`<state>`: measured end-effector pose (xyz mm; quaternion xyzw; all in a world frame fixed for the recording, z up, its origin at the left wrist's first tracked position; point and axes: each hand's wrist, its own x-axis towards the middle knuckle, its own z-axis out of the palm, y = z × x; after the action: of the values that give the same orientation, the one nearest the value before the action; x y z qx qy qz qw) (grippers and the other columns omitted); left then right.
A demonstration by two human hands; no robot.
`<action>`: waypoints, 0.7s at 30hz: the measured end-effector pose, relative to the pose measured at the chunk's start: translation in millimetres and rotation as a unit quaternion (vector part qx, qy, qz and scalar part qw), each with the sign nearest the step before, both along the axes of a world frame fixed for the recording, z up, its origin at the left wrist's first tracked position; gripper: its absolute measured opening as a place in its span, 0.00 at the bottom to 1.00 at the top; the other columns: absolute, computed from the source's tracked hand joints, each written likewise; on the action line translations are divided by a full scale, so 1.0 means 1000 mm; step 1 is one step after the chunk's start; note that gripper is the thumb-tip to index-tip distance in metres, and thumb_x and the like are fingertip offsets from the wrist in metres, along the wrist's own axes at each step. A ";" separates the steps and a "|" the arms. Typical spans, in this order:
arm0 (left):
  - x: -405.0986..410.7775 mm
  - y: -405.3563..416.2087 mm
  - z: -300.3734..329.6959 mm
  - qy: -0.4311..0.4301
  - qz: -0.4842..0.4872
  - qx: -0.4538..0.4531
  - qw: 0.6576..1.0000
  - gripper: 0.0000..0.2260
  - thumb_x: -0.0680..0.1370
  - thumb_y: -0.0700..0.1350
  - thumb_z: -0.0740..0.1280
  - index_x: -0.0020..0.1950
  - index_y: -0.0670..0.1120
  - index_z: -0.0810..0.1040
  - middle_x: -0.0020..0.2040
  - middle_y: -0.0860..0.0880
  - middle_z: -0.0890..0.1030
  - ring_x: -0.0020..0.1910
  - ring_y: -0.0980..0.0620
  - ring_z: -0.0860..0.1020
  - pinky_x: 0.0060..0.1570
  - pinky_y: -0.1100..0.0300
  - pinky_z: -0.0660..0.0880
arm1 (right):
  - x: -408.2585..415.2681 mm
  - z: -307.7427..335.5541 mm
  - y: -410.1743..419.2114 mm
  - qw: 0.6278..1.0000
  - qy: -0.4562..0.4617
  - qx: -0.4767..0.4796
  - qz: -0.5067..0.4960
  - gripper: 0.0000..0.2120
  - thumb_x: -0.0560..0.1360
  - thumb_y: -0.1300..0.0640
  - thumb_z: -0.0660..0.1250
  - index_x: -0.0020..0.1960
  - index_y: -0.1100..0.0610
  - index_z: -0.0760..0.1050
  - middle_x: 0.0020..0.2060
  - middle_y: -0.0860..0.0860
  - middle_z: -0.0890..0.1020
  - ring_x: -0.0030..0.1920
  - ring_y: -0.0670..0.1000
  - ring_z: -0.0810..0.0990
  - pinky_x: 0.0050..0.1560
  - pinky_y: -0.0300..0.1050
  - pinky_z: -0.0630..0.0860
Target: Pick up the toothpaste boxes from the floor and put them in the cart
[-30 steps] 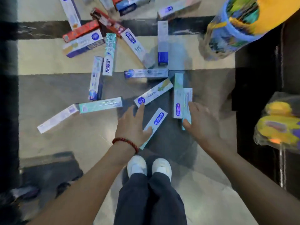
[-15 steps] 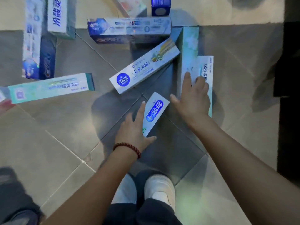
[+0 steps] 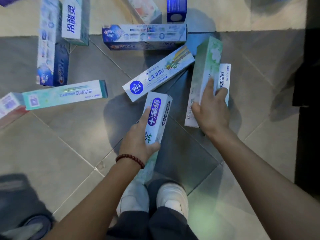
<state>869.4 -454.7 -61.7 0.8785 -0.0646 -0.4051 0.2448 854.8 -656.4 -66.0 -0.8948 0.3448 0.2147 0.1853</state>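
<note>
The left hand grips a white toothpaste box with a purple label, thumb along one long side and fingers along the other, the near end of the box hidden behind the palm and wrist; the box is tilted with its far end raised off the tiled floor. A red bead bracelet sits on that wrist. The right hand wraps its curled fingers over a long pale green box, thumb on the left face, fingers on the right edge – the far end of this box is lifted, the near end is close to the floor. Just beside it, under the fingers, lies a narrower white box with blue lettering; whether the fingers also hold this box cannot be determined. A white box with a blue round logo lies diagonally on the floor between the two hands, its near corner just beside the box in the left hand. Beyond it a blue box lies crosswise. To the left, a teal-and-white box lies flat, with a dark blue box and a white box with large blue characters farther out. Boxes at the upper and left borders are cut off by the frame and blurred; their printing is not legible. No cart is in view. Two white shoes and dark trouser legs appear at the bottom centre. A dark blurred form occupies the lower left corner and cannot be identified.
</note>
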 end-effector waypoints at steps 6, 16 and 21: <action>0.020 0.001 0.083 -0.015 0.146 -0.114 0.982 0.41 0.68 0.36 0.73 0.75 0.56 0.57 0.54 0.69 0.70 0.44 0.78 0.72 0.41 0.85 0.64 | -0.014 0.096 0.017 0.993 -0.073 0.073 0.051 0.35 0.76 0.55 0.63 0.77 0.58 0.49 0.62 0.60 0.63 0.54 0.61 0.71 0.44 0.49 0.71; 0.077 -0.018 0.277 -0.088 0.199 -0.203 0.955 0.43 0.67 0.40 0.75 0.76 0.56 0.57 0.63 0.61 0.70 0.60 0.63 0.71 0.60 0.65 0.69 | 0.019 0.301 0.018 0.978 -0.168 0.077 0.096 0.35 0.77 0.52 0.63 0.77 0.55 0.49 0.60 0.59 0.65 0.52 0.59 0.71 0.40 0.45 0.65; 0.097 -0.017 0.395 -0.111 0.230 -0.283 0.924 0.42 0.64 0.41 0.76 0.75 0.49 0.60 0.71 0.52 0.69 0.66 0.52 0.72 0.63 0.53 0.72 | 0.028 0.419 0.024 0.959 -0.253 0.100 0.082 0.35 0.76 0.53 0.65 0.77 0.55 0.52 0.60 0.60 0.66 0.55 0.56 0.70 0.47 0.48 0.71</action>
<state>966.1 -471.6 333.4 0.8027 0.0007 -0.2024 0.5609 883.0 -632.8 352.8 -0.9219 0.1886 0.0294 0.3371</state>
